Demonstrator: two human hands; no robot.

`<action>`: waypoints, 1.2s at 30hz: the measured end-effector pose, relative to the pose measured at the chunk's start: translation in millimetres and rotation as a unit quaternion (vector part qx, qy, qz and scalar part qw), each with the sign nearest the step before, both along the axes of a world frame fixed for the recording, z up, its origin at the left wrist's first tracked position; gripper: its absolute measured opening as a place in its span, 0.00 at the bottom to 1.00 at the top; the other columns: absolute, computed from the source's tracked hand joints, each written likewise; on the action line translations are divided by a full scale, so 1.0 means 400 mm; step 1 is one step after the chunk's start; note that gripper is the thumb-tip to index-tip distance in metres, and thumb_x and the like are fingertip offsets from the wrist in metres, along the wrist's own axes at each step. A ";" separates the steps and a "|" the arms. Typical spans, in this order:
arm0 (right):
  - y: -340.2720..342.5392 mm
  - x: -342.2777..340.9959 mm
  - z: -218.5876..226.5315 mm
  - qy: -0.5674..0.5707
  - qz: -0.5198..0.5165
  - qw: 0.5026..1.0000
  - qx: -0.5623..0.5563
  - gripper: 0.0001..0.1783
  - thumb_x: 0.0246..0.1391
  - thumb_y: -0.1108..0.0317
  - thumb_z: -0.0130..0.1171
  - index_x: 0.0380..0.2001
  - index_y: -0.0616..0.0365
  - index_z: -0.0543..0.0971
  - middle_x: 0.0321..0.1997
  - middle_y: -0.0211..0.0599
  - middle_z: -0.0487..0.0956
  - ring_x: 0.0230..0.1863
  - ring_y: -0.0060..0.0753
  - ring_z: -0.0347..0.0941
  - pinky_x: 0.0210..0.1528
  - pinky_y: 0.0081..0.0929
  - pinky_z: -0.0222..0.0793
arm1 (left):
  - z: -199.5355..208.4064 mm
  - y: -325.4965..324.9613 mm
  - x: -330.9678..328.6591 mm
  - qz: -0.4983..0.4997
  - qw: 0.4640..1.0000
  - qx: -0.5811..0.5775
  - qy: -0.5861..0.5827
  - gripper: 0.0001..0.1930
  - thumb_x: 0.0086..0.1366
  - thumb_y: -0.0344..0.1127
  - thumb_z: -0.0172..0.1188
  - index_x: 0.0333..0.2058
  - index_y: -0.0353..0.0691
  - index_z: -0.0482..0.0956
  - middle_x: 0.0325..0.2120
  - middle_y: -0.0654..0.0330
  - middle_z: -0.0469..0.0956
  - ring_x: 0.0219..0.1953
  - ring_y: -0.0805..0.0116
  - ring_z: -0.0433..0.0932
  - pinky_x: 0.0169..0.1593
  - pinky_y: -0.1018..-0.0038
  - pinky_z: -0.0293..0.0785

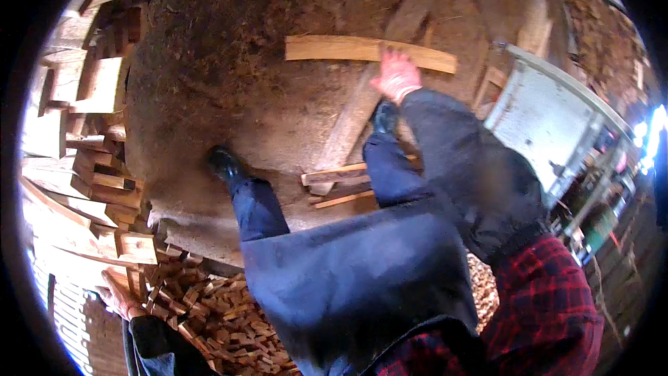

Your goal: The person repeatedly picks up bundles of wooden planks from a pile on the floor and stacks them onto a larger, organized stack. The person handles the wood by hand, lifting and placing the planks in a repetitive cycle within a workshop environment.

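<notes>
Far out ahead, my right hand (398,75) grips a long, flat, pale wooden board (334,48) near its middle, with fingers over its face. The board lies crosswise above the brown ground; whether it touches anything beneath is unclear. At the lower left, my left hand (118,295) is beside the stacked wood pieces (104,87), close to a pale block (137,248). Its fingers are small and washed out by glare, so their grip cannot be made out. Between my feet and the right side lie narrow wooden strips (341,175).
Many small wood offcuts (216,306) are heaped below the left edge of the ground sheet. A pale metal-sided machine or box (536,115) stands at the right, with a green cylinder (598,230) near it. A dark apron (355,257) covers my lap.
</notes>
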State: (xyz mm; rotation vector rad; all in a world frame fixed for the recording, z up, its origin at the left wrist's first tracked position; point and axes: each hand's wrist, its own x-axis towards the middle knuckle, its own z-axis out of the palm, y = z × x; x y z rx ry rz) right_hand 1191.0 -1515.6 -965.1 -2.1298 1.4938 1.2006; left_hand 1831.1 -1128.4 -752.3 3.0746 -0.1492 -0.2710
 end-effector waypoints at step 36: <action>0.016 0.932 1.002 -0.304 0.108 0.938 0.128 0.34 0.47 0.42 0.60 0.48 0.58 0.74 0.41 0.52 0.80 0.45 0.55 0.75 0.47 0.47 0.70 | -0.059 -0.434 -0.039 0.092 0.817 -0.414 0.390 0.28 0.58 0.54 0.64 0.45 0.33 0.73 0.30 0.56 0.80 0.28 0.65 0.77 0.31 0.66 0.75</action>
